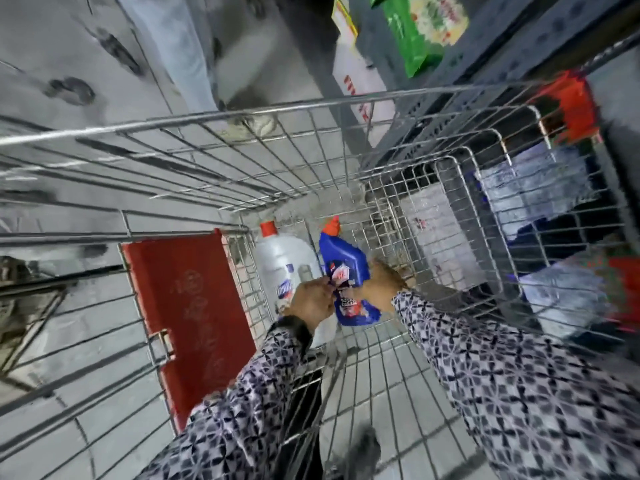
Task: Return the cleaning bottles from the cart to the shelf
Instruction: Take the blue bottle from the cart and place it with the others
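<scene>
Inside the wire cart (pixel 311 112), both hands are gripping the blue bottle (pixel 346 268): the left hand (pixel 311 301) is closing its grip on the label side, the right hand (pixel 382 284) on the other. A white bottle (pixel 282 261) is lying just beside it, left.

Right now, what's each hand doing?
Left hand: closed on the blue bottle.
Right hand: closed on the same blue bottle, inside the cart.
</scene>
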Demonstrator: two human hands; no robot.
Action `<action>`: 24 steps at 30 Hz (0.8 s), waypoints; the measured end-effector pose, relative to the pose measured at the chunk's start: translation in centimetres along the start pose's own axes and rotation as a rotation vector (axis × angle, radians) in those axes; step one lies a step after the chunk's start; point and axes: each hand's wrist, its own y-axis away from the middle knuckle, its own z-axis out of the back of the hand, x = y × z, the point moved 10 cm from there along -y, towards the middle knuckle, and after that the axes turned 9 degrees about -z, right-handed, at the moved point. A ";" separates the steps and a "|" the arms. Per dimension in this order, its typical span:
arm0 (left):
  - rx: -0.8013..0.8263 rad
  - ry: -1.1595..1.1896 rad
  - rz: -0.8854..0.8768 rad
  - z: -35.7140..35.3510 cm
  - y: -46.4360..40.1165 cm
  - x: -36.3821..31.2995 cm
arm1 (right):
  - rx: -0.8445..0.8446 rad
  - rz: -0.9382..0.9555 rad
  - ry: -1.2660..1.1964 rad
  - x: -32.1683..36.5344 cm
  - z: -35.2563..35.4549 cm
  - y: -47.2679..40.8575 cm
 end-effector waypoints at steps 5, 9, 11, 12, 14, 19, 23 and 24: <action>-0.164 0.276 0.188 0.2 1.8 0.7 | -0.117 -0.014 -0.070 2.0 2.8 4.7; -0.126 0.349 0.091 -0.6 6.8 -5.7 | -0.091 0.101 -0.267 1.7 5.8 10.3; -0.068 0.366 0.005 -1.7 9.6 -9.5 | -0.083 0.195 -0.415 1.2 8.0 13.8; -0.046 0.374 -0.064 -2.3 11.7 -11.9 | -0.075 0.252 -0.511 0.7 9.5 16.5; -0.020 0.361 -0.223 -3.9 16.2 -16.7 | -0.116 0.357 -0.650 -1.0 13.0 23.7; 0.138 0.304 -0.644 -12.0 31.4 -29.8 | -0.382 0.653 -0.914 -9.2 21.2 44.9; 0.282 0.310 -0.939 -20.0 44.7 -37.9 | -0.619 0.817 -0.987 -17.3 24.7 61.6; 0.322 0.297 -1.004 -21.9 48.0 -39.6 | -0.684 0.850 -0.998 -19.3 25.1 65.4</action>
